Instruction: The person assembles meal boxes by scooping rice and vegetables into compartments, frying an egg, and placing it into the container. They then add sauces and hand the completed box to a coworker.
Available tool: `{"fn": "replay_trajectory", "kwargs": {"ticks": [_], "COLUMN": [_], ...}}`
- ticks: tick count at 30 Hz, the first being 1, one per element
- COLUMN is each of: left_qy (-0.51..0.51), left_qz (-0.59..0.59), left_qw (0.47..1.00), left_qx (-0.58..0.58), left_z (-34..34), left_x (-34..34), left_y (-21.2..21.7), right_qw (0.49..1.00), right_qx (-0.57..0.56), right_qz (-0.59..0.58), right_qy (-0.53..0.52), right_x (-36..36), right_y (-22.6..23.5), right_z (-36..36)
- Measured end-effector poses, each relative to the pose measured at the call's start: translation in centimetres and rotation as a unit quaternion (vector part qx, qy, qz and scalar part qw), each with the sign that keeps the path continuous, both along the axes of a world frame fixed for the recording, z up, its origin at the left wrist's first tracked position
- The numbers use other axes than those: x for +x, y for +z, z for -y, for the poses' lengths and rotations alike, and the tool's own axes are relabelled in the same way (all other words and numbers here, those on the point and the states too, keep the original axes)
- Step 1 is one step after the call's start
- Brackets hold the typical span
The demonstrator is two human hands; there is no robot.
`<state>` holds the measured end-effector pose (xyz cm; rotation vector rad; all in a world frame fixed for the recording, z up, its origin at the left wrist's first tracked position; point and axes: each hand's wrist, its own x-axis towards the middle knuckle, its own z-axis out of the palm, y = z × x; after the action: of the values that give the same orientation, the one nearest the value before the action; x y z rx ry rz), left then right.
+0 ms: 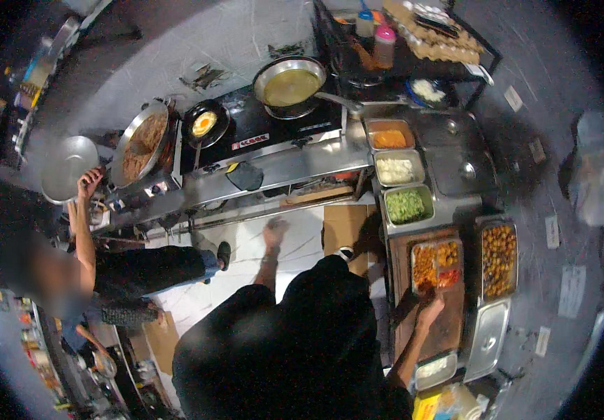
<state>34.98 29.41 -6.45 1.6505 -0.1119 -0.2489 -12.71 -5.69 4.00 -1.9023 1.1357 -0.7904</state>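
My right hand is at the near edge of a divided metal tray, with its fingers curled together. What they hold, if anything, is too small to make out. The tray holds orange-brown cubed food and some red pieces, and rests on a brown board. Just right of it stands a long pan of browned chunks. Out over the floor hangs my left hand, smeared by motion, near no object.
Pans of chopped green vegetable, white pieces and orange food line the counter. On the stove are a frying pan of yellowish liquid and a small pan with an egg. At left, another person's hand touches a metal bowl.
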Motion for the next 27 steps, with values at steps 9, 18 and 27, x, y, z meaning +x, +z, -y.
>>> {"fn": "replay_trajectory", "kwargs": {"ticks": [9, 18, 27], "left_qy": [0.085, 0.122, 0.279], "left_qz": [0.351, 0.111, -0.089], "left_qw": [0.835, 0.89, 0.861], "left_qx": [0.416, 0.425, -0.417], "left_z": [0.5, -2.0, -11.6], "left_x": [18.0, 19.0, 24.0], "left_y": [5.1, 2.7, 10.8], "right_qw": [0.989, 0.984, 0.984], "right_qx": [-0.103, -0.043, -0.003], "right_qz": [-0.103, -0.162, -0.179], "right_qy": [0.009, 0.063, -0.018], "right_x": [0.3, 1.9, 5.1], "right_y": [3.6, 4.6, 6.7], "right_z": [-0.8, 0.7, -0.8]}}
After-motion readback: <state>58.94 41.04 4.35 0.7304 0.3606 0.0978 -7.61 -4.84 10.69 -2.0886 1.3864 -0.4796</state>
